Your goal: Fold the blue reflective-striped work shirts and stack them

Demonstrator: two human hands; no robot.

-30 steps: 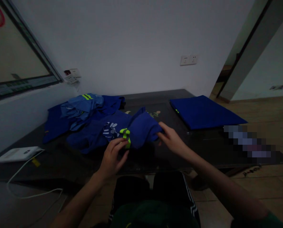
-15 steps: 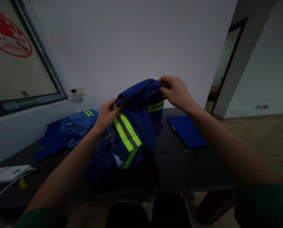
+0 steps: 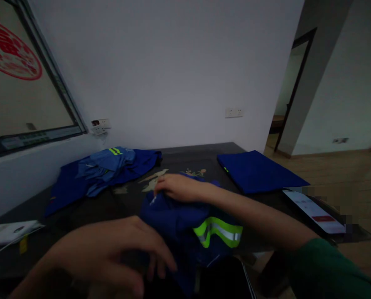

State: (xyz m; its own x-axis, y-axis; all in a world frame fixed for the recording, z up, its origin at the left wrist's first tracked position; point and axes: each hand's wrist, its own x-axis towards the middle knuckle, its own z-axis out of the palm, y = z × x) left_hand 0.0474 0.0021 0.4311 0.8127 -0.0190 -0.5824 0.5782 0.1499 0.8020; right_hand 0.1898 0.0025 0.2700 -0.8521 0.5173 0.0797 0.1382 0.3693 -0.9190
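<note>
A crumpled blue work jacket (image 3: 169, 220) with yellow-green and silver reflective bands hangs over the table's near edge toward my lap. My right hand (image 3: 180, 187) reaches across it, fingers curled and closed on the cloth at its far side. Closer to me, my left hand (image 3: 116, 249) is beside the jacket's left part. Its thumb and fingers are apart with no cloth between them, and the fingertips are slightly blurred. Much of the jacket lies behind my right forearm and below the table edge.
On the dark table (image 3: 197, 155), a flat folded blue garment (image 3: 256, 172) lies right. A phone or tablet with a lit screen (image 3: 316, 211) sits near the right edge. Crumpled lighter blue clothing (image 3: 107, 166) is at back left, and a white device (image 3: 12, 232) with a cable at left.
The jacket has come down from being held up by both hands to the table's near edge. My left hand has let go and moved nearer; my right has moved down and left.
</note>
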